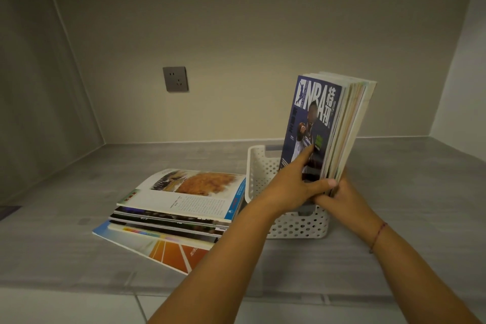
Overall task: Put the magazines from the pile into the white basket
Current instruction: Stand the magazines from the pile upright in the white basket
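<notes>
Both hands, left [289, 187] and right [342, 196], clasp upright magazines [339, 123] in the white basket [263, 168]; next likely releasing them, then reaching for the pile [178, 208].

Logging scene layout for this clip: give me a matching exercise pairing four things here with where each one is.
Things:
1. NBA magazine
2. white basket
3. magazine pile
4. wall socket

Places:
A. lying flat on the grey surface, left of the basket
B. on the back wall, above the surface
C. upright at the front of a bundle gripped by both hands
D. on the grey surface, under the held bundle

Pairs: 1-C, 2-D, 3-A, 4-B
</notes>
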